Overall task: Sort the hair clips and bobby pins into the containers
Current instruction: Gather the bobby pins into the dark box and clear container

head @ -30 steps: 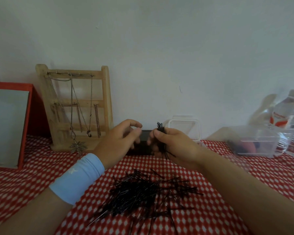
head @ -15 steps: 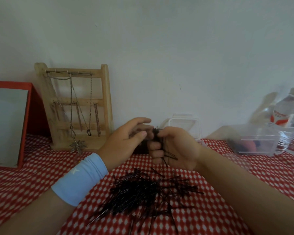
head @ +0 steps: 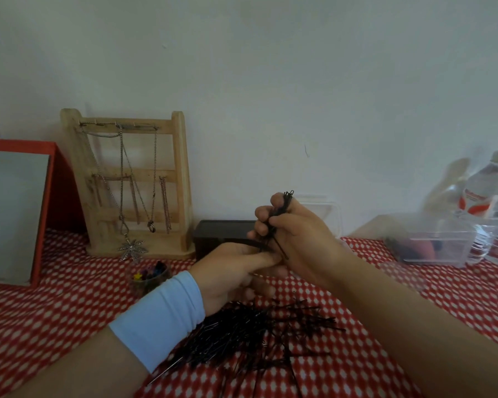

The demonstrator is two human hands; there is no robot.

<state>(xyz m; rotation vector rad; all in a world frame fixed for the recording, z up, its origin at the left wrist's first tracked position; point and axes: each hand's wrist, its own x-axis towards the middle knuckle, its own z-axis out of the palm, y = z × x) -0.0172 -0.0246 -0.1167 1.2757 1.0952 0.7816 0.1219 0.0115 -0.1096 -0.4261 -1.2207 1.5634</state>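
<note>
Several bobby pins [head: 283, 207] in right hand [head: 302, 239]

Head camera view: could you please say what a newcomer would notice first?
The right hand at centre grips an upright bundle of black metal bobby pins, with the left hand just below it. Nearer the camera a loose heap of black pins lies on the red-and-white checked tablecloth. A wooden jewellery rack hung with chains stands behind, left.
</note>
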